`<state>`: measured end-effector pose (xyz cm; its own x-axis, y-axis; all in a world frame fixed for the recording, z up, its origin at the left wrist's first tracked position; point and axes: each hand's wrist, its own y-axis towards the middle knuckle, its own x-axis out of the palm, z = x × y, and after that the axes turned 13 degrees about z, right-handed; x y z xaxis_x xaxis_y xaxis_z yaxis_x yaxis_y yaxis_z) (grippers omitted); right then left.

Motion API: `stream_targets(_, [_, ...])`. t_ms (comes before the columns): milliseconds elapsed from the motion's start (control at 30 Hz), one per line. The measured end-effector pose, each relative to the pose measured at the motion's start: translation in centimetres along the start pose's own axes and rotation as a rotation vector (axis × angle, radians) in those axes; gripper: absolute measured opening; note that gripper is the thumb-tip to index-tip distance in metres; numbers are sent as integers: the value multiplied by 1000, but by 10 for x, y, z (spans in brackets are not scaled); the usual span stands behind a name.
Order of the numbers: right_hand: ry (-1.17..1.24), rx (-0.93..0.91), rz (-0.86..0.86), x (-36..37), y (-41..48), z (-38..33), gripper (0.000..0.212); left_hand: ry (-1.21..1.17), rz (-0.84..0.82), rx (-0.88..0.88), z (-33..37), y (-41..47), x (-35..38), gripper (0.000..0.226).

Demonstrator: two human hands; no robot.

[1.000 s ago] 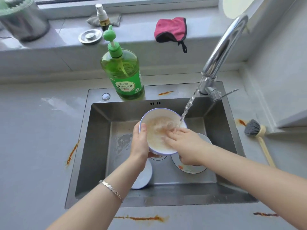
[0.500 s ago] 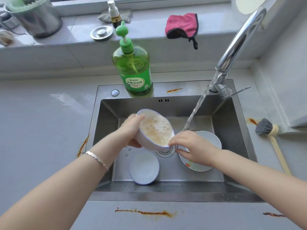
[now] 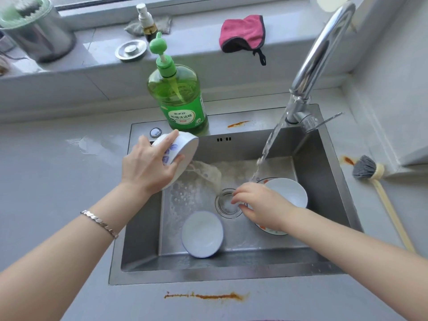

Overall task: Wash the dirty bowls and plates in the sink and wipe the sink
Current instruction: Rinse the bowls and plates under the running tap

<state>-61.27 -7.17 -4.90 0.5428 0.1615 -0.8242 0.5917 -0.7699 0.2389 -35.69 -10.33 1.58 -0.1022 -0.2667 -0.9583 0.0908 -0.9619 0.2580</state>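
In front of the drain (image 3: 228, 203), nearest to the person, the smooth grey counter (image 3: 301, 302) has a rusty orange stain (image 3: 203, 296) beside the steel rim of the sink (image 3: 231, 278). Inside the sink, in front and a little left of the drain, a small bowl (image 3: 202, 234) with a thin blue edge lies tilted on the brushed metal floor.

Just right of the drain, the right hand (image 3: 261, 206) is above a patterned plate (image 3: 269, 230) with its fingers bent. Whether it holds anything, I cannot tell. A plain white bowl (image 3: 287, 192) seems to stand on this plate.

Left of the drain and farther back, the left hand (image 3: 148, 167) grips the flowered bowl (image 3: 183, 149). Its fingers (image 3: 170, 139) lie over the top side and the thumb is on the side near the person. The bowl is tipped, and cloudy, foamy water runs out toward the drain.

I judge that the step in hand is emptying this bowl. Wet glazed ceramic with soap on it is slippery, so the grip should be firm and the mouth kept low until the flow stops. The bowl can then go under the water stream (image 3: 266, 154), which falls behind and right of the drain.

Farthest back, a translucent green soap bottle (image 3: 178, 98) stands on the rim.
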Motion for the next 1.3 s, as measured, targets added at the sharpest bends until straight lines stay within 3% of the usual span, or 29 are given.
stream_targets(67, [-23,-18,23,-2,1,0,19,65,-21,-59,-2,-4,0,63])
stream_targets(133, [-36,-7,37,-3,-1,1,24,28,-112,-228,2,-8,5,55])
stream_targets(233, [-22,40,-12,-5,-1,-1,44,-276,-270,-520,19,-17,14,54])
stream_targets(333, [74,85,-82,-15,7,-12,63,-651,-362,-640,52,-32,26,37])
stream_targets(433, [268,235,-360,-15,12,-22,80,-936,-376,-751,89,-35,32,18])
stream_targets(500, [281,196,-442,-19,8,-19,85,-1027,-371,-813,98,-26,30,16])
stream_targets(600, [-120,-138,-277,-25,2,22,77,-1017,-461,-702,91,-11,23,20])
stream_targets(700, [-329,-204,-207,-26,9,47,62,-1009,-517,-695,89,-4,18,21])
stream_targets(767, [-204,-115,-244,-20,17,26,58,-1058,-468,-797,95,-5,19,19])
stream_targets(867, [-60,-193,-208,-8,9,14,46,-1059,-470,-804,97,-8,20,22])
stream_targets(1033, [-99,-395,-65,-23,-3,46,31,-875,-826,-672,74,6,3,27])
stream_targets(1100, [-150,-406,-18,-28,-1,40,28,-924,-721,-737,72,3,3,23])
stream_targets(1167, [-181,-353,79,-25,3,27,22,-1076,-481,-840,81,-14,9,33])
stream_targets(1233, [-143,-193,216,-18,7,4,16,-1274,-233,-875,102,-43,19,60])
stream_targets(1300, [-7,-21,355,-9,10,-22,25,-1451,-38,-1022,121,-64,26,64])
